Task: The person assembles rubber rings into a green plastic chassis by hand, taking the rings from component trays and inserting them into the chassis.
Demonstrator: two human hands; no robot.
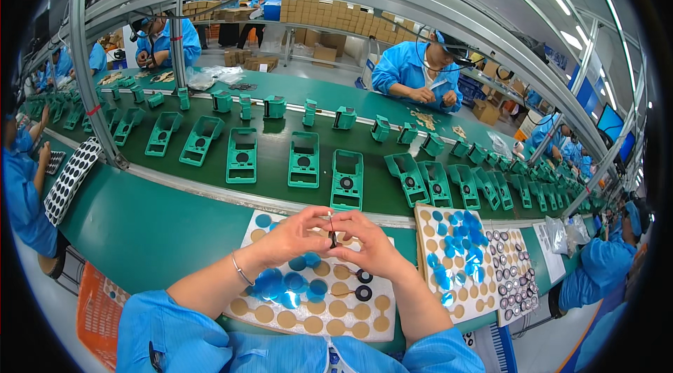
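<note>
My left hand (pixel 298 240) and my right hand (pixel 366 245) meet over the table, both closed with fingertips pinching a small black round part (pixel 333 238) with a thin wire. Fingers cover much of this part. Beneath them lies a white sheet (pixel 384 250) bearing rows of tan discs (pixel 286 318). Blue translucent film discs (pixel 270 282) are scattered on its left half. By my right wrist, two black ring-shaped parts (pixel 363 293) with thin wires rest on the sheet.
Beyond a metal rail, a green belt carries rows of green plastic housings (pixel 242 156). To the right are another disc sheet (pixel 424 222) with blue films and a board of round parts (pixel 515 282). An orange basket (pixel 98 310) stands lower left. Co-workers sit across and on both sides.
</note>
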